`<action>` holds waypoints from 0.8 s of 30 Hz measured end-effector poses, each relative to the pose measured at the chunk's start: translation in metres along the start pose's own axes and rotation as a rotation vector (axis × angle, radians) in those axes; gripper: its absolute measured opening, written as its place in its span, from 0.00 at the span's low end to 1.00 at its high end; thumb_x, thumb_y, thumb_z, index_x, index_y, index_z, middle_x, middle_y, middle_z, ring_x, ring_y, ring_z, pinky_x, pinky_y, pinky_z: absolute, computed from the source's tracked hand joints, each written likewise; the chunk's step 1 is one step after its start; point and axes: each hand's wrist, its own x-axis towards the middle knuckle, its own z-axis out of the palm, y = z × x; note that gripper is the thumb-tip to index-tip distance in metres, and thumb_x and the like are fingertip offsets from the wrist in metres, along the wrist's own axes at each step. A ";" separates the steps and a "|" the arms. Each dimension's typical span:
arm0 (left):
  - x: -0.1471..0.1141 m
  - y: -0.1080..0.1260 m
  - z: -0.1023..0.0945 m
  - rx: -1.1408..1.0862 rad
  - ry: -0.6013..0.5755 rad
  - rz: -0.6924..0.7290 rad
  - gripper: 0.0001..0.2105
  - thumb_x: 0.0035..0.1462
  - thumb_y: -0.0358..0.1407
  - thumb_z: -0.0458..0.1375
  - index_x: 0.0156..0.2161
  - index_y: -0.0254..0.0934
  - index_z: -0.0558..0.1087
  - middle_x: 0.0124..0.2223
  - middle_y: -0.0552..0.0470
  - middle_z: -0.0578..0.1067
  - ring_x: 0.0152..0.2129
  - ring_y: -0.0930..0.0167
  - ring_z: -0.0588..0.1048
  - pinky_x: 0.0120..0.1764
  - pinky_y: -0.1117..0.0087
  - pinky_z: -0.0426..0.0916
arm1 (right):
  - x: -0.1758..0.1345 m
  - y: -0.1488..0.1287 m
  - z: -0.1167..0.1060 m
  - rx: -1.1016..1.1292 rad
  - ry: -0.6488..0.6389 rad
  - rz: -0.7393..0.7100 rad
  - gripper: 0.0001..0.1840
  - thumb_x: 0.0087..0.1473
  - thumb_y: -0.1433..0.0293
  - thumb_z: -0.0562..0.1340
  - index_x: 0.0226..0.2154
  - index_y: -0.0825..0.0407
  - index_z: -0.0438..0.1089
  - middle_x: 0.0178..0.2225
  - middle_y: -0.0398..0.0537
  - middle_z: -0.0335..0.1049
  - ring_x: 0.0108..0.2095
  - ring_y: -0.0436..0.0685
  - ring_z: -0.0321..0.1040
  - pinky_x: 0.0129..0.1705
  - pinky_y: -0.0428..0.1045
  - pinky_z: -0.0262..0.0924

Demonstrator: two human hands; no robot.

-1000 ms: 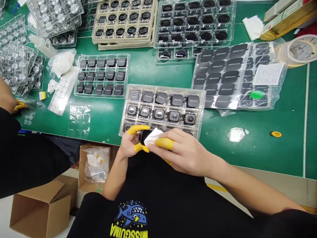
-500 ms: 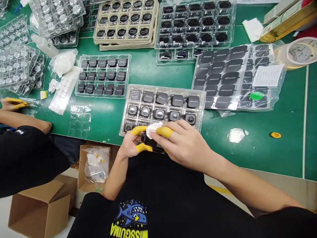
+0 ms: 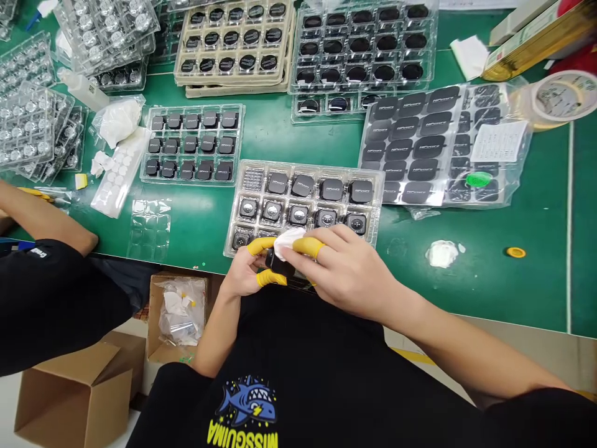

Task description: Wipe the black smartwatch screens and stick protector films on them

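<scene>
My left hand (image 3: 249, 270), with yellow finger cots, is closed around a black watch case (image 3: 281, 264) just in front of the table edge. Pinched in my right hand (image 3: 347, 270), also with a yellow finger cot, is a white cloth (image 3: 288, 241) pressed against the top of the case. Most of the case is hidden by the cloth and fingers. Right behind both hands lies a clear plastic tray (image 3: 311, 167) of square black watch cases, some with a label facing up, others showing round sensor backs.
Another tray of black square pieces (image 3: 190, 144) sits behind on the left. Bagged black film sheets (image 3: 420, 149) lie on the right, near a tape roll (image 3: 563, 96) and a white wad (image 3: 442, 254). A co-worker's arm (image 3: 41, 214) rests at the left. Cardboard boxes (image 3: 112, 404) stand below.
Both hands keep nearly the same pose, cloth still on the case. The co-worker's forearm has swung across, hiding more of their hand. The view has shifted slightly.
</scene>
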 end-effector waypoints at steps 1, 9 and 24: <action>0.000 0.002 0.001 -0.010 0.014 0.011 0.35 0.49 0.54 0.80 0.58 0.38 0.82 0.43 0.46 0.88 0.36 0.64 0.87 0.40 0.69 0.82 | -0.004 0.001 -0.003 -0.009 -0.010 0.024 0.19 0.68 0.82 0.55 0.50 0.57 0.80 0.36 0.54 0.80 0.39 0.62 0.70 0.37 0.57 0.58; -0.002 0.009 0.000 -0.097 0.099 0.015 0.38 0.42 0.56 0.82 0.56 0.39 0.83 0.36 0.52 0.85 0.25 0.70 0.83 0.29 0.72 0.80 | -0.064 0.013 -0.044 0.110 0.045 0.361 0.17 0.67 0.80 0.67 0.53 0.46 0.77 0.40 0.48 0.76 0.37 0.57 0.73 0.39 0.52 0.69; -0.001 0.002 0.002 -0.026 0.118 0.090 0.38 0.44 0.57 0.81 0.58 0.42 0.83 0.46 0.45 0.87 0.35 0.62 0.88 0.37 0.66 0.84 | -0.183 0.036 -0.051 -0.253 0.377 0.926 0.09 0.62 0.66 0.71 0.44 0.41 0.88 0.36 0.50 0.83 0.33 0.60 0.77 0.35 0.55 0.66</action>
